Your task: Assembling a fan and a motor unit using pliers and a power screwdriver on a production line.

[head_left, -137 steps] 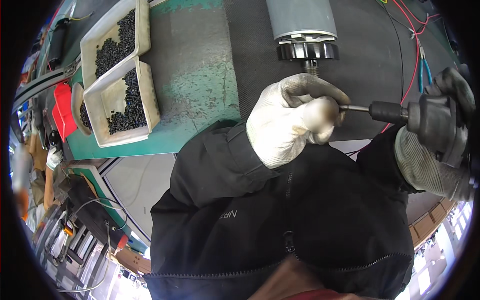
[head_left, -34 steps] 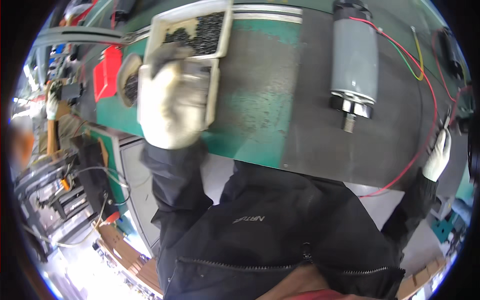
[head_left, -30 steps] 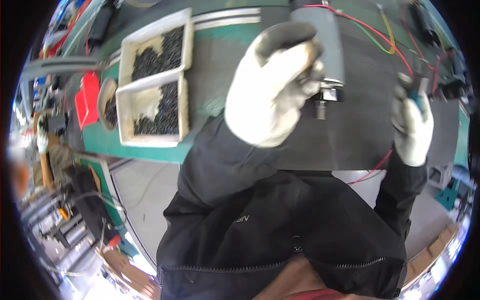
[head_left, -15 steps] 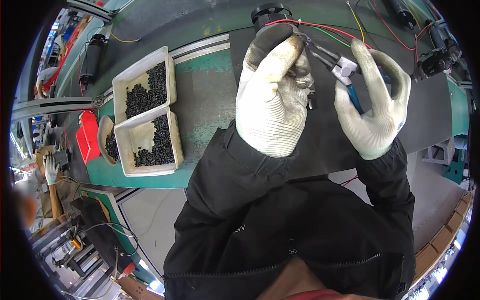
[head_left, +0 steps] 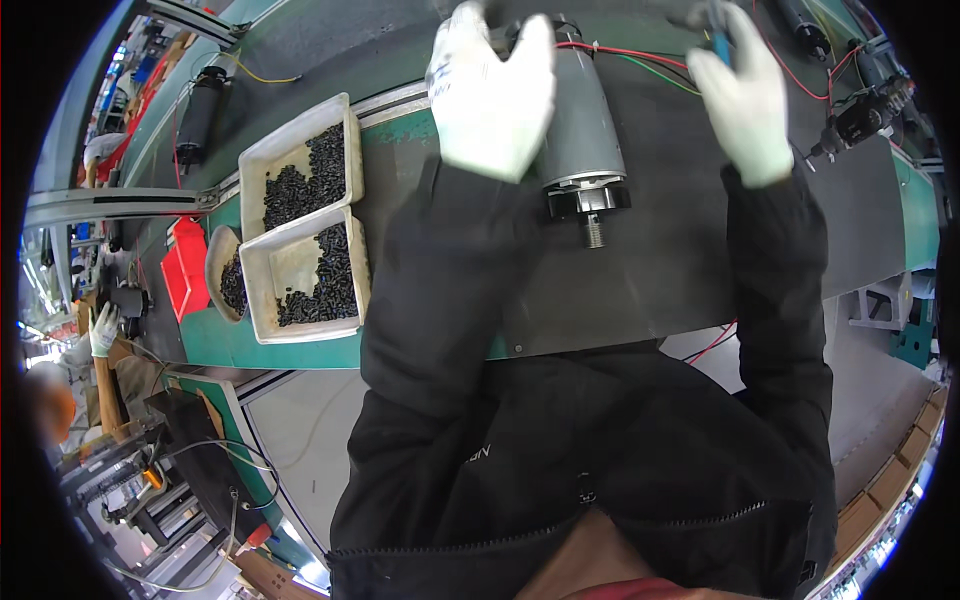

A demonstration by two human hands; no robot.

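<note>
A grey cylindrical motor (head_left: 583, 125) lies on the dark bench mat, its threaded shaft (head_left: 594, 232) pointing toward me. Over its far left side is my left hand (head_left: 492, 105) in a white glove, thumb and fingers apart, with nothing visible between them; motion blurs it. To the right of the motor, my gloved right hand (head_left: 745, 100) grips pliers with blue handles (head_left: 720, 42). The pliers' jaws are smeared by motion. A red wire (head_left: 630, 53) and a green wire (head_left: 660, 76) run from the motor's far end toward the right hand.
Two white bins (head_left: 352, 175) of small black parts stand at the left, beside a smaller tray (head_left: 217, 250) and a red container (head_left: 183, 268). A black power tool (head_left: 868, 122) lies at the right. Another dark motor (head_left: 203, 112) sits far left. A co-worker's gloved hand (head_left: 103, 330) shows beyond.
My hands have moved apart and farther away, uncovering the motor. The left hand has opened and turned from the wire ends; the right has carried the pliers up and away.
</note>
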